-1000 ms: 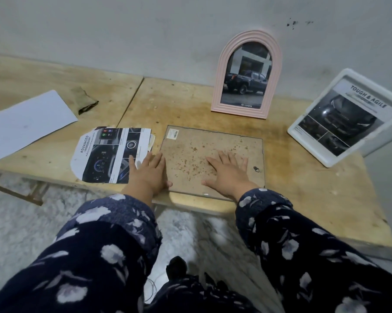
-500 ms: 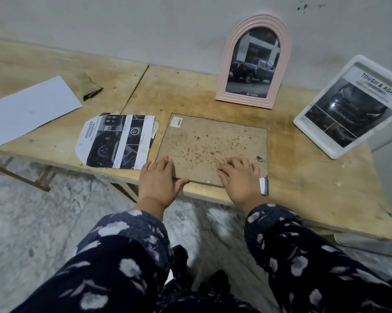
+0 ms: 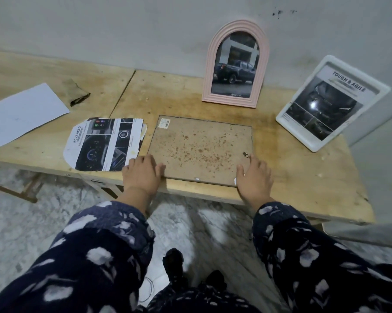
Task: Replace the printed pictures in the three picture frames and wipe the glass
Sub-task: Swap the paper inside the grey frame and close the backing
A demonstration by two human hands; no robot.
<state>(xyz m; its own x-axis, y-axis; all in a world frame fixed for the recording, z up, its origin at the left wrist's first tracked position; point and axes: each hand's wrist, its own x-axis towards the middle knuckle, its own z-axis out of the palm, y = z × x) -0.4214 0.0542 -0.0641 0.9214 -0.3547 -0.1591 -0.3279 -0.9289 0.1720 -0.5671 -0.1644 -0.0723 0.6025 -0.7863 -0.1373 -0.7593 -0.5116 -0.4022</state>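
Left hand (image 3: 143, 171) and right hand (image 3: 255, 175) lie flat, fingers straight; on near corners of the frame (image 3: 199, 147).

Three readable wordings on car prints
"TOYOTA" sits low on the pink frame (image 3: 235, 66) picture; "TOUGH & AGILE" tops the white frame (image 3: 332, 102) picture; "ADVANCED" edges the loose print (image 3: 104, 144).

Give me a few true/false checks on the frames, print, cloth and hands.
1. The brown-backed frame lies flat between the left hand and right hand. True.
2. The pink frame lies flat. False: it stands against the wall.
3. The white frame is empty. False: it holds a car picture.
4. A loose print lies left of the brown-backed frame. True.
5. The right hand holds the cloth. False: the cloth lies on the table, back left.
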